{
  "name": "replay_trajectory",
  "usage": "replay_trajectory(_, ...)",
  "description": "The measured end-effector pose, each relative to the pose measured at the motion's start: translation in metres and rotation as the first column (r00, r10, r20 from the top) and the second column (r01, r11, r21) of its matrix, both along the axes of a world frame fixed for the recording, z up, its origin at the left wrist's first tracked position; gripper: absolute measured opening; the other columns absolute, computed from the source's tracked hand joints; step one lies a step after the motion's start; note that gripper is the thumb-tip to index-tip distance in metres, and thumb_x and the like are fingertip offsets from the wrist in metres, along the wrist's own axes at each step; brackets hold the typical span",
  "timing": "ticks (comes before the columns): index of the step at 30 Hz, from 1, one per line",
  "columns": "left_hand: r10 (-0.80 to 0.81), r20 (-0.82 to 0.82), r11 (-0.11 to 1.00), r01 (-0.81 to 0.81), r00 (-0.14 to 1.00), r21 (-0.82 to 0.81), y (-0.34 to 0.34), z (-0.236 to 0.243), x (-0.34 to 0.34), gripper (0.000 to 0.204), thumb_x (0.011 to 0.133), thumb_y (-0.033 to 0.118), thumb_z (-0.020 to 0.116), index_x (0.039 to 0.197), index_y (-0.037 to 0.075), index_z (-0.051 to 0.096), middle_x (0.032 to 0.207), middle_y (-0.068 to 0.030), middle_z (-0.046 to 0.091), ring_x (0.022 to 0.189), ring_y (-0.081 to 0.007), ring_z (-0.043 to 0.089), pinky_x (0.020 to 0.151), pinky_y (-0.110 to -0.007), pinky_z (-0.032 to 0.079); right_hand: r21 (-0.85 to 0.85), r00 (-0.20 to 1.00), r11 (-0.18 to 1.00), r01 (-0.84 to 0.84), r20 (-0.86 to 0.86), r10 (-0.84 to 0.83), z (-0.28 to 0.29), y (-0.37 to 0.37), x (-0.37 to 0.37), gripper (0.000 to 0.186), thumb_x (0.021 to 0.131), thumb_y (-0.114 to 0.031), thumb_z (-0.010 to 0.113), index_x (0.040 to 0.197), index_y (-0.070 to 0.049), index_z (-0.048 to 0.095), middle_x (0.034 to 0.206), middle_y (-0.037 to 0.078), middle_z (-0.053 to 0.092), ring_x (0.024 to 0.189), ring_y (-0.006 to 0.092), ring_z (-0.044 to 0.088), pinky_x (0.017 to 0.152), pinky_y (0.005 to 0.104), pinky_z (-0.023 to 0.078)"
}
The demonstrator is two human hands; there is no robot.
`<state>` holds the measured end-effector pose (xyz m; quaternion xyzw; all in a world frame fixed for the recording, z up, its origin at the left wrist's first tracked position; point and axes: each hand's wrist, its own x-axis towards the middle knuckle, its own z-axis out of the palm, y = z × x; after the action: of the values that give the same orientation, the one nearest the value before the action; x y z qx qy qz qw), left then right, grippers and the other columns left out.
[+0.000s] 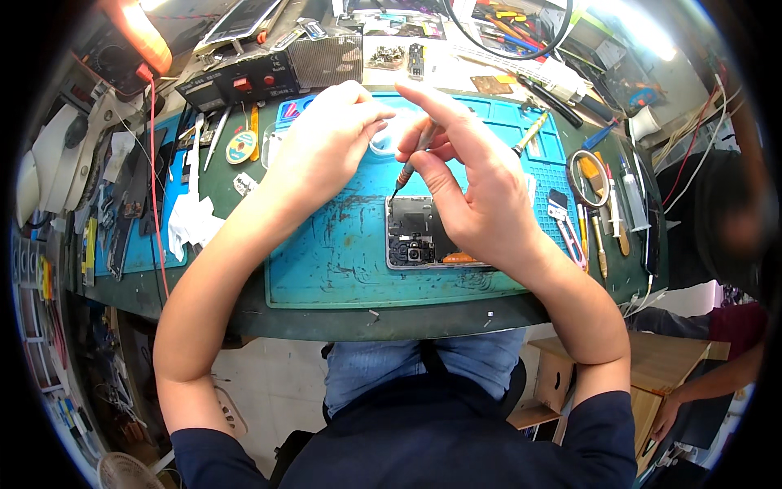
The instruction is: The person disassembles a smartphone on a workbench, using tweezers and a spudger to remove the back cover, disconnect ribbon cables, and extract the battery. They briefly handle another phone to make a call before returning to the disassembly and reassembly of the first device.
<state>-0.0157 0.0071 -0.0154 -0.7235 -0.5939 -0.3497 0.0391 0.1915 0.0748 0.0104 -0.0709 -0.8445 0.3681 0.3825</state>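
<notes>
An opened smartphone (414, 218) lies on the blue work mat (326, 265), its dark inside and camera module (414, 254) facing up. My right hand (481, 175) is above it, fingers closed round a slim screwdriver (402, 179). The screwdriver slants down, with its tip at the phone's upper left corner; whether it touches cannot be told. Left of it and farther off, my left hand (334, 134) is raised with fingertips drawn together. What they pinch, if anything, does not show. Close to those fingertips stands a small whitish round dish (383, 145), partly hidden.
A black bench power unit (244, 85) stands at the back left. Crumpled white tissue (194, 224) lies left of the mat. On the right are tweezers (568, 236), a tape roll (588, 178) and syringes (634, 196). A red cable (155, 179) hangs at left. Another person's hand (666, 416) shows lower right.
</notes>
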Motion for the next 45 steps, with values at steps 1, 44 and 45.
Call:
replay_trajectory(1,-0.014,0.026,1.000,0.014,1.000,-0.016,-0.004,0.006,0.002,0.022,0.098,0.010,0.065,0.115,0.003,0.075,0.100,-0.0138,0.068,0.096,-0.0291,0.067,0.086,-0.040,0.052,0.055,1.000,0.998,0.012,-0.002,-0.012,0.000,0.001,0.001,0.058,0.095,0.011,0.062,0.151,-0.004,0.054,0.100,0.009,0.068,0.090,0.0166,0.068,0.082,0.0311,0.059)
replay_trajectory(44,-0.046,0.488,0.906,0.242,0.871,-0.347,-0.036,0.026,0.022,0.051,0.090,0.016,0.080,0.133,0.003,0.055,0.112,-0.0091,0.067,0.094,-0.0178,0.065,0.086,-0.034,0.054,0.216,0.999,0.976,0.017,-0.052,-0.005,0.010,-0.002,-0.006,0.060,0.088,0.007,0.065,0.145,-0.008,0.057,0.104,0.016,0.066,0.092,0.0321,0.068,0.082,0.0391,0.057)
replay_trajectory(45,-0.036,0.441,0.902,0.219,0.897,-0.372,-0.035,0.028,0.022,0.049,0.091,0.014,0.078,0.132,0.003,0.055,0.112,-0.0090,0.067,0.093,-0.0176,0.065,0.085,-0.034,0.054,0.236,0.999,0.971,0.035,-0.024,-0.030,0.010,-0.002,-0.005,0.060,0.088,0.006,0.065,0.145,-0.008,0.057,0.103,0.016,0.066,0.092,0.0324,0.068,0.082,0.0397,0.057)
